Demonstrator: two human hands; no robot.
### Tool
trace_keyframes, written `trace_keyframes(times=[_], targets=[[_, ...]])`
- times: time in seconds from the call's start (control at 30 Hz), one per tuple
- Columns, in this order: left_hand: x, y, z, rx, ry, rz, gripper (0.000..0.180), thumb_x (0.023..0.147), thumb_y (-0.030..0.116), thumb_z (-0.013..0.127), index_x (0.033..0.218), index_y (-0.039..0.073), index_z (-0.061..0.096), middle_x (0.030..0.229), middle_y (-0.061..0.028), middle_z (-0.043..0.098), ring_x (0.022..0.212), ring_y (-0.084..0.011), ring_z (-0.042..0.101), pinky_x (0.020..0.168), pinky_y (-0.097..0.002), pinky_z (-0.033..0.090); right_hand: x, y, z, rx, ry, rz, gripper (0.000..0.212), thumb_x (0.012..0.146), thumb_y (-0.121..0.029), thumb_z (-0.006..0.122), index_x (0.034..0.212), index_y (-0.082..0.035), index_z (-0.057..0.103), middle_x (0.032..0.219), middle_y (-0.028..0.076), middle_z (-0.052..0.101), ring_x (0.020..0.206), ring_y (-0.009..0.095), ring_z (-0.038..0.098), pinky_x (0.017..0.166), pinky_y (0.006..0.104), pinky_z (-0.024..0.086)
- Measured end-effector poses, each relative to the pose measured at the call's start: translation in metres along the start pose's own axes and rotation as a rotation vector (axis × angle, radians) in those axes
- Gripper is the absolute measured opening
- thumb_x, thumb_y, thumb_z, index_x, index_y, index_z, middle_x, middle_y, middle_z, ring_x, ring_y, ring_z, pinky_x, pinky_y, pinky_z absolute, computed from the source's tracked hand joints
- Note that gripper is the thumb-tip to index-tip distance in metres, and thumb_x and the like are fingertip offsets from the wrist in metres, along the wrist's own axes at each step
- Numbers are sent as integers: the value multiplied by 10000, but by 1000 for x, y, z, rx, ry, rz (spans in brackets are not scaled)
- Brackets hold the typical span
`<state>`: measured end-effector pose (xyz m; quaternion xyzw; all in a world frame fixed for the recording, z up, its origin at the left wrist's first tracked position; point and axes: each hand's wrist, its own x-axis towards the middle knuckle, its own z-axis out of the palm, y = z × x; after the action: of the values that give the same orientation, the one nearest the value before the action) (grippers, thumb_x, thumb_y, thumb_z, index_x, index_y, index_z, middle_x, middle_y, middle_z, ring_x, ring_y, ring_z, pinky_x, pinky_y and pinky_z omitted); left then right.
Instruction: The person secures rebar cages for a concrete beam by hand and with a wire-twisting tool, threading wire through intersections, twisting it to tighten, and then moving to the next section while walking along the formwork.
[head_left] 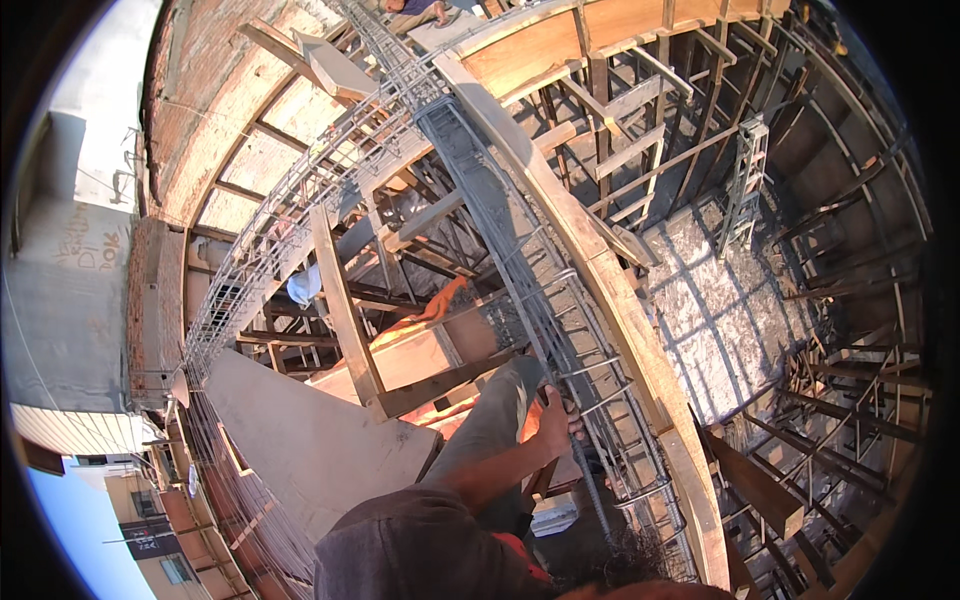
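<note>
My left arm, in a dark short sleeve, reaches up and right from the lower edge. My left hand (pixel 553 428) is closed, its fingers curled round a steel reinforcing bar (pixel 592 490) at the near end of a rebar cage. The cage (pixel 612 405) has long ribbed bars tied by square stirrups and runs along a wooden form board (pixel 590 262). More long bars (pixel 490 195) lie bundled along it toward the far end. My grey-trousered leg (pixel 485 425) is beside the hand. A strip of skin shows at the bottom edge; my right hand does not show.
To the left are a broad tan panel (pixel 300 440), a timber plank (pixel 343 310) and another rebar cage (pixel 270 235). A deep drop with a sunlit floor (pixel 715 300), a ladder (pixel 743 190) and timber props lies right. Someone wearing a light-blue head covering (pixel 303 286) is below; another person (pixel 412 12) is far off.
</note>
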<state>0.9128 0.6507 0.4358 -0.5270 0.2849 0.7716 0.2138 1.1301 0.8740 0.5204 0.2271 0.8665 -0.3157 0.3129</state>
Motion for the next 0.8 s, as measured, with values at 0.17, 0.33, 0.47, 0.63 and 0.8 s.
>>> trace_keyframes(times=[0.17, 0.33, 0.47, 0.63, 0.8], targets=[[76, 173, 18, -78, -116, 79, 673, 914, 795, 283, 771, 154, 430, 583, 23, 283, 472, -152, 290, 466, -377, 300, -3, -5, -6, -51, -2, 70, 548, 946, -482, 564, 673, -15, 651, 660, 225, 618, 664, 373, 645, 561, 487, 410], [97, 217, 35, 55, 47, 145, 679, 931, 769, 279, 820, 121, 448, 619, 0, 340, 462, -152, 300, 454, -369, 319, 28, -12, 8, -125, 30, 69, 571, 941, -524, 543, 717, -18, 683, 695, 243, 633, 696, 412, 646, 598, 513, 435], [108, 217, 29, 24, 125, 227, 694, 916, 782, 311, 846, 107, 456, 672, -26, 388, 472, -166, 323, 459, -377, 321, 29, -28, 14, -174, 83, 3, 605, 936, -566, 521, 763, -19, 714, 730, 262, 648, 728, 452, 647, 635, 539, 461], [97, 220, 68, 50, 130, 196, 692, 927, 769, 304, 810, 104, 457, 632, -9, 340, 492, -165, 284, 479, -373, 326, 88, 39, 25, -147, 80, -37, 623, 931, -590, 516, 801, -22, 739, 751, 280, 654, 750, 475, 648, 663, 548, 485], [120, 233, 51, -92, -290, 116, 610, 1048, 574, 237, 875, 70, 534, 692, -98, 520, 671, -319, 533, 691, -510, 483, 116, 29, -1, -205, 241, -213, 610, 934, -586, 546, 752, -9, 621, 704, 251, 617, 664, 476, 597, 568, 541, 423]])
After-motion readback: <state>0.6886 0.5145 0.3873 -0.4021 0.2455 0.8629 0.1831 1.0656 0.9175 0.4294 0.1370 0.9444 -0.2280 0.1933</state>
